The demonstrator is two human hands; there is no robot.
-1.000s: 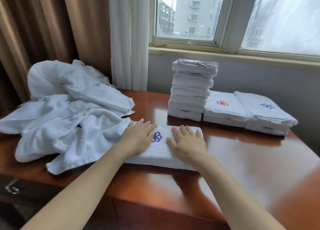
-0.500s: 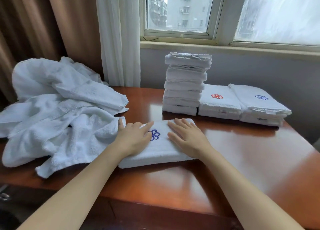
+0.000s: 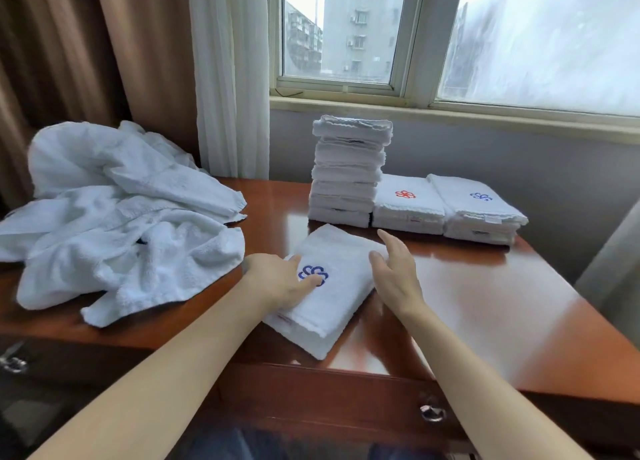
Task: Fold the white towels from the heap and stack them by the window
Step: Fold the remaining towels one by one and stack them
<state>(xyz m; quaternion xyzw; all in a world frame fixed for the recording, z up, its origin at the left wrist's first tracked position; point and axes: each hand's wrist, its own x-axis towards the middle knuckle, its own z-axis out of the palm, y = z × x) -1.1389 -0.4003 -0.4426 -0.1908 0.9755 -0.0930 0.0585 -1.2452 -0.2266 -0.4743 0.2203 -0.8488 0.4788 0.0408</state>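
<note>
Glossy wooden table (image 3: 485,304) under fluffy folded towel (image 3: 337,309)

A folded towel (image 3: 337,279) is laid mid-table (image 3: 502,304), the heap (image 3: 117,217) piled to its left. 3 stacks (image 3: 348,172) are lined up behind it, under the window (image 3: 450,34).

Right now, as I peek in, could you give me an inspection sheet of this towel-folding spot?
Surface: glossy reddish-brown wooden table.
Job's things: crumpled heap of white towels at left; folded white towel with blue emblem in front; tall folded stack, red-emblem stack and blue-emblem stack under the window.
Clutter: nothing seen.
Hands: left hand flat on the front towel; right hand open at its right edge.
Cables: nothing seen.
Surroundings: brown curtain, white sheer curtain.
</note>
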